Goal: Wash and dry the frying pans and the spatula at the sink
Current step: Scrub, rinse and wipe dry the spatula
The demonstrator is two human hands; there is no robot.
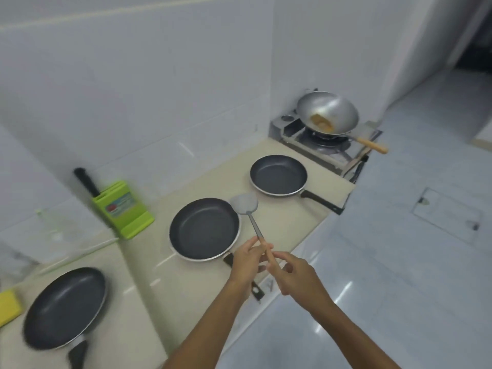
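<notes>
Both hands hold the spatula [243, 206] by its handle. The left hand [246, 262] pinches it where the metal shaft meets the wooden grip, with fingers and thumb curled round it. The right hand [296, 275] pinches the lower end of the wooden grip at 4 o'clock from the left hand. The two hands are just beside each other.

Spatula position: the shaft runs from the hands toward 11 o'clock. The flat metal blade sits between the middle frying pan [204, 229] and the far frying pan [278, 175], at the middle pan's 1 o'clock rim. Contact between blade and rim cannot be determined.

Pan positions on the beige counter [279, 222]:
- Far frying pan: at 1 o'clock from the hands, handle pointing to 4 o'clock and overhanging the counter edge.
- Middle frying pan: at 10 o'clock from the hands, handle passing beneath the left hand toward 5 o'clock.
- Near frying pan [65, 307]: at 8 o'clock in the view, well apart from the other two, handle pointing to 6 o'clock.

All three pans sit upright with dark interiors facing up.

Other items: a steel wok [327, 113] with a wooden handle rests on a gas stove [319, 145] at 1 o'clock. A green knife block [122, 209] stands against the wall at 10 o'clock, with a black knife handle [85, 182] protruding. A yellow sponge [8, 307] lies at the 9 o'clock side of the near pan.
</notes>
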